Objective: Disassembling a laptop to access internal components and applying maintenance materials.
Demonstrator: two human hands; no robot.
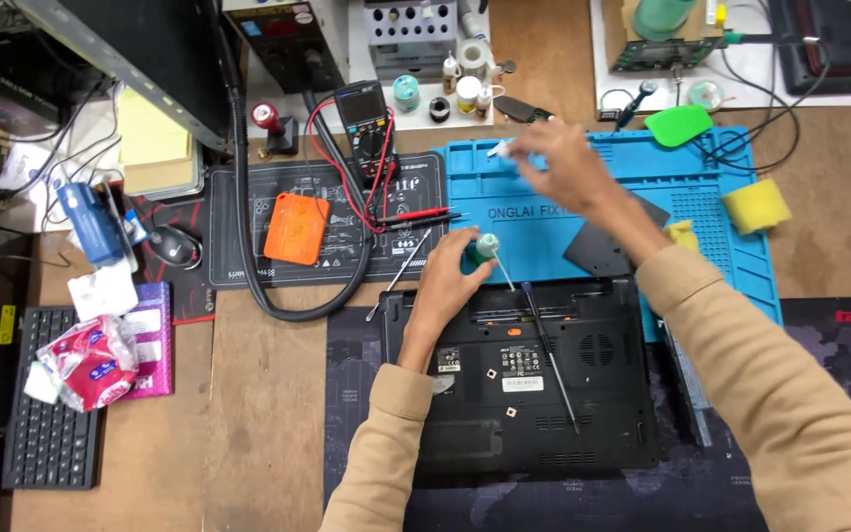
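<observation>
A small green-capped bottle [486, 246] stands at the middle of the view, just past the far edge of an upturned black laptop [524, 394], where that edge meets the blue work mat [642, 177]. The left hand [448, 281] is clasped around the bottle from its seven o'clock side, fingers curled about its body. At the bottle's one o'clock the right hand [563, 163] hovers over the mat, blurred; something small and white [500, 148] shows at its fingertips, but whether the hand is pinching it cannot be told. A long thin screwdriver [550, 360] lies slantwise on the laptop's underside, at the bottle's five o'clock. A dark grey cover panel [608, 246] rests on the mat at three o'clock, with a yellow sponge [755, 205] farther out the same way. At ten o'clock a multimeter [366, 123] with red and black leads stands on a black mat, and an orange plastic piece [295, 229] lies at nine o'clock. A green pick [679, 125] sits at two o'clock, and a black keyboard [46, 414] lies at the far eight o'clock.
</observation>
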